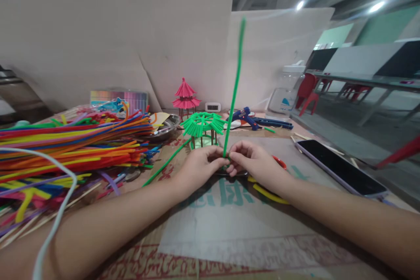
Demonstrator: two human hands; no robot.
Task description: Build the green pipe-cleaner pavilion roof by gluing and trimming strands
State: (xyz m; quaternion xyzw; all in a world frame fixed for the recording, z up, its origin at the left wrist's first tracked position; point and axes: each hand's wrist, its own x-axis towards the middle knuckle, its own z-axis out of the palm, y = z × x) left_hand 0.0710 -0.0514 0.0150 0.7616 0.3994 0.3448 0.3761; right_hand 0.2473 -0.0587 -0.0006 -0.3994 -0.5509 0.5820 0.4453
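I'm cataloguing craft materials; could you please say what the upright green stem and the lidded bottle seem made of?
Green stem: matte, perhaps fibre-covered wire; it stands slightly bent, without glare. Bottle: smooth, clear plastic, possibly glass; its body looks see-through.

The green pipe cleaner [234, 92] looked matt and fuzzy, like the bundled pipe cleaners [72, 133]. Across from me, the glue gun [244, 116] was smooth plastic, the jug [281, 96] clear plastic, the dish [169, 127] shiny metal. The smartphone's screen [337, 165] looked glossy and glassy; the thin sheet [197, 236], smooth and translucent
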